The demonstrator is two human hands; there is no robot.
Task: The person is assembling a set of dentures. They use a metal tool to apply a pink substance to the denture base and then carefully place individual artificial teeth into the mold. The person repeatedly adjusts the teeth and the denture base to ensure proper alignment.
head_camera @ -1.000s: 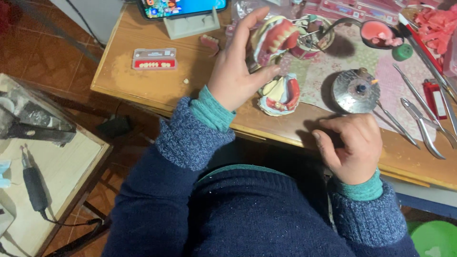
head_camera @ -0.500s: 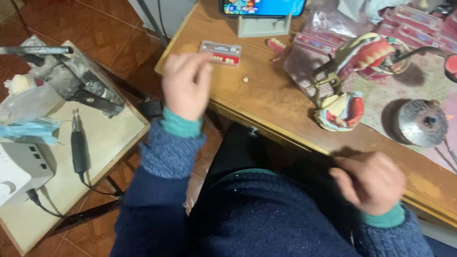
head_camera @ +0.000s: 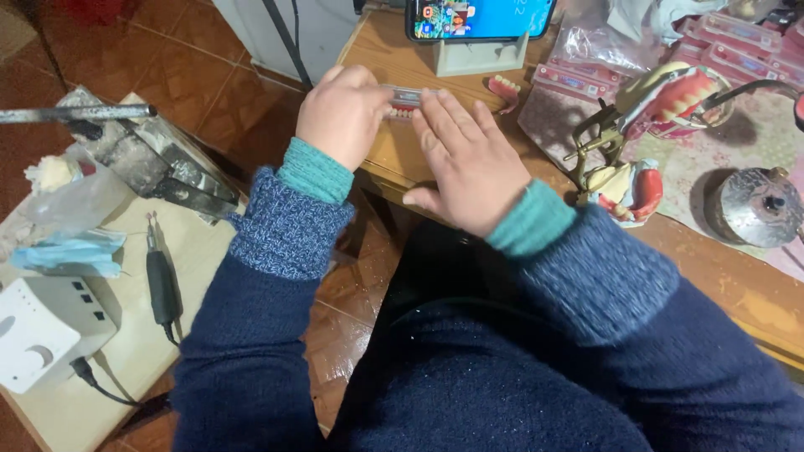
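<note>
Pinching a flat tooth card between them, the left hand and right hand meet at the desk edge, the card's long axis running hand to hand; half a second earlier they were well apart.

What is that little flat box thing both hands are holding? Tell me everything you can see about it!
The small flat case looks like clear plastic, long and narrow, with a red strip and a row of small pale pieces showing along its lower edge. It sits low over the wooden table, in front of the phone stand. The left hand covers its left end and the right hand reaches it with its fingertips, so most is hidden.
</note>
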